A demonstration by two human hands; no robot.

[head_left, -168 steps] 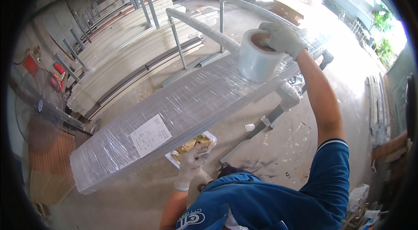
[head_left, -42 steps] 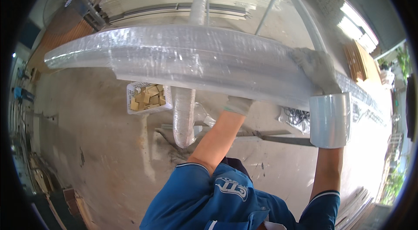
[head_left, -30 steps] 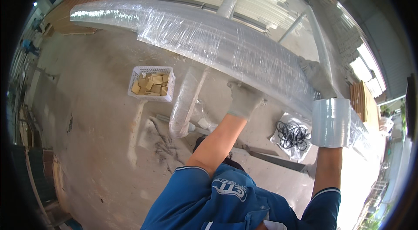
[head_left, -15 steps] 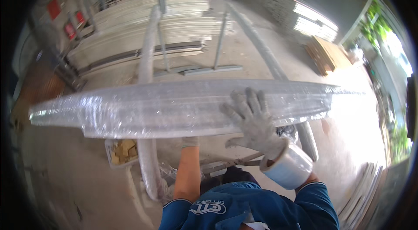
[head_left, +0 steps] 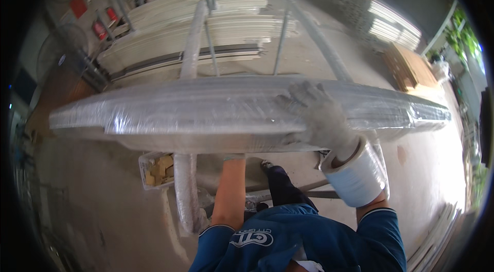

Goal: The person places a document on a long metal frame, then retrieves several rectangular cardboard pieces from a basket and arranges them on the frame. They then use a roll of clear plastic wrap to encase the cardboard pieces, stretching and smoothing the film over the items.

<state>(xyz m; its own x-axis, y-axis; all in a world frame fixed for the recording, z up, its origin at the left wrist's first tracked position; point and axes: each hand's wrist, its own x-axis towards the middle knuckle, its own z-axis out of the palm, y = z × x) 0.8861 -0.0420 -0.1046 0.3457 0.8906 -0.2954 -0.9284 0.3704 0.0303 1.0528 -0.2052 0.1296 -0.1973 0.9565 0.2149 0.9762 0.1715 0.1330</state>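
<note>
**Film roll drawn back below the wrapped bundle**

Film is seen stretched tight over the long wrapped bundle [head_left: 242, 112], which lies level across the middle of the frame from far left to far right, carried on a padded rail [head_left: 186, 133] that runs beneath it from the upper middle to the lower left. Half a second ago the bundle lay in much the same place; a second ago it ran slantwise across the upper frame, so the view has been swung round rather than the load moved.

The roll of clear stretch film [head_left: 356, 178] is now found at the lower right, just under the bundle's near edge, where a second ago it was held farther right and upright. It is carried on the right hand [head_left: 319, 115], which is passed through the core; the gloved fingers are spread wide and laid flat on the top of the bundle, closed on nothing. A pass of film is judged to have been brought round to the near side and pressed down.

The left hand [head_left: 234, 157] is raised to the underside of the bundle and is largely hidden by it; its grip cannot be told.

Below the bundle, at lower left, a small tray of wooden blocks [head_left: 156, 168] rests on the concrete floor [head_left: 427, 179]. Stacked pale boards [head_left: 206, 20] fill the upper part of the frame.
</note>
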